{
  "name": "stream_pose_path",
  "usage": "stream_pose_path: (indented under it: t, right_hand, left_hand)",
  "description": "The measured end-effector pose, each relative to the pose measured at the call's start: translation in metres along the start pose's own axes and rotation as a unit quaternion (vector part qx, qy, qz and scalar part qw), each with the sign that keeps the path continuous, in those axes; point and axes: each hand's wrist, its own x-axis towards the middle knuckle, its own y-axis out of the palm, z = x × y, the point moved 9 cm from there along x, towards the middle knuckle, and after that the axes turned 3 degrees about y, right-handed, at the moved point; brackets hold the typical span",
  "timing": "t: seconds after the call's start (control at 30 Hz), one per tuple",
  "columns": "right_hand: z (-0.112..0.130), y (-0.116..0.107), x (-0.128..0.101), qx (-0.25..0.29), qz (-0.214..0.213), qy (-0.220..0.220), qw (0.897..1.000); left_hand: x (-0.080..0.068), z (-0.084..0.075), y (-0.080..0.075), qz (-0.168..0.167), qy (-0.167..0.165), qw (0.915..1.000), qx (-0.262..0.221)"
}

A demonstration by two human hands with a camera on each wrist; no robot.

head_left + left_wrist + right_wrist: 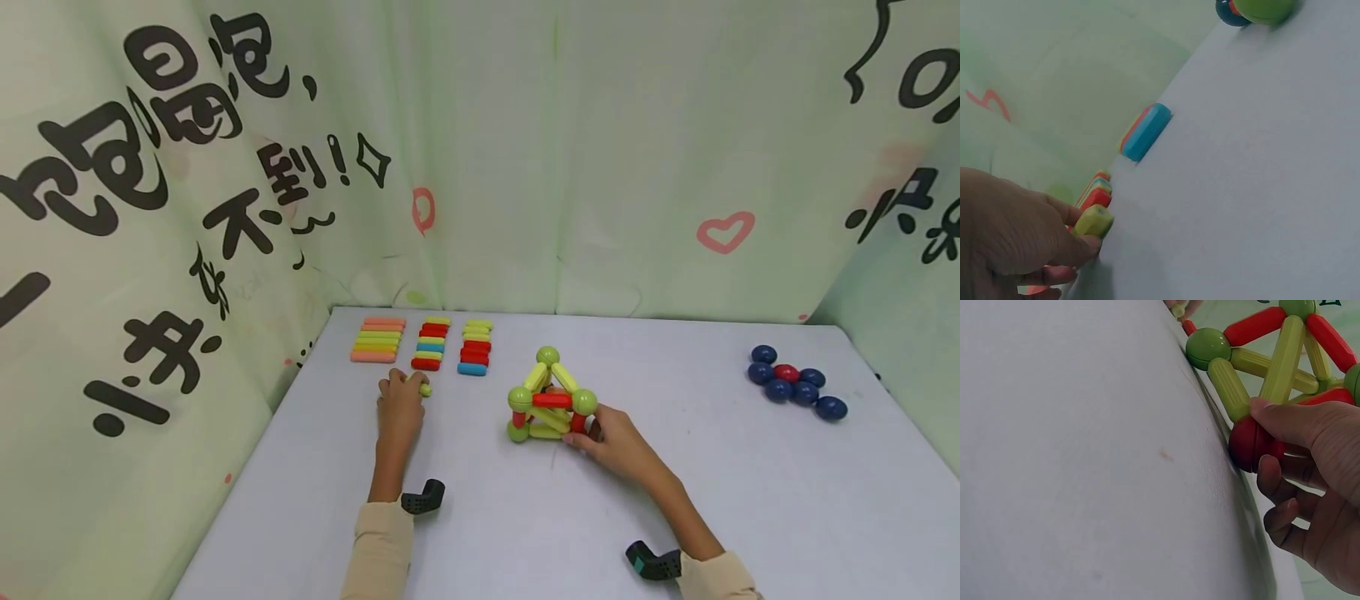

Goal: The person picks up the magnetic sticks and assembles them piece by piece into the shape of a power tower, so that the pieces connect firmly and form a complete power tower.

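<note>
A small frame of green and red rods joined by green balls (549, 397) stands on the white table (525, 517). My right hand (611, 440) grips a red ball (1249, 442) at the frame's near right corner, thumb on top. My left hand (400, 404) rests on the table just in front of the rows of coloured rods (431, 342) and pinches a short yellow-green rod (1092, 221) between thumb and fingers. The same yellow-green rod (424, 389) pokes out at the hand's right side.
Three rows of coloured rods lie at the back left: an orange and yellow row (377, 339), a mixed one, and one ending in a blue rod (1145, 132). Several dark blue balls and one red ball (795, 383) sit at the right. Printed curtains wall the table.
</note>
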Motion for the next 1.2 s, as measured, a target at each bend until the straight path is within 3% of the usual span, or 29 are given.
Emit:
stream_pose_path:
  t: [0.07, 0.17, 0.27, 0.37, 0.47, 0.57, 0.73, 0.83, 0.97, 1.2]
  right_hand:
    - [0.000, 0.000, -0.001, 0.001, 0.000, -0.003, 1.000]
    - [-0.001, 0.000, -0.003, 0.002, 0.000, -0.006, 1.000]
    - [-0.001, 0.001, -0.004, 0.002, -0.001, -0.011, 1.000]
    - [-0.001, 0.002, -0.005, 0.004, 0.001, -0.014, 1.000]
    - [-0.001, 0.004, -0.005, 0.012, 0.010, -0.017, 1.000]
    - [0.003, 0.008, -0.005, 0.027, 0.030, -0.029, 0.999]
    - [0.012, 0.017, -0.006, 0.054, 0.081, -0.054, 0.994]
    - [0.020, 0.021, -0.008, 0.068, 0.106, -0.070, 0.990]
    - [0.029, 0.023, -0.009, 0.084, 0.123, -0.088, 0.985]
    - [0.034, 0.026, -0.009, 0.095, 0.136, -0.088, 0.982]
  left_hand:
    - [-0.001, -0.001, 0.000, 0.001, 0.003, 1.0000, 0.004]
    - [-0.001, 0.000, 0.006, 0.030, -0.019, 0.9993, -0.007]
    - [0.000, -0.003, 0.015, 0.068, -0.035, 0.9951, -0.062]
    - [0.002, -0.017, 0.020, 0.080, -0.008, 0.9855, -0.150]
    - [0.002, -0.040, 0.018, 0.082, 0.049, 0.9685, -0.230]
    - [0.000, -0.063, 0.013, 0.081, 0.092, 0.9451, -0.303]
    - [-0.007, -0.095, -0.002, 0.053, 0.127, 0.8989, -0.416]
    - [-0.012, -0.107, -0.009, 0.035, 0.132, 0.8818, -0.451]
    - [-0.017, -0.118, -0.009, 0.039, 0.134, 0.8752, -0.463]
    - [-0.022, -0.129, -0.005, 0.056, 0.150, 0.8831, -0.441]
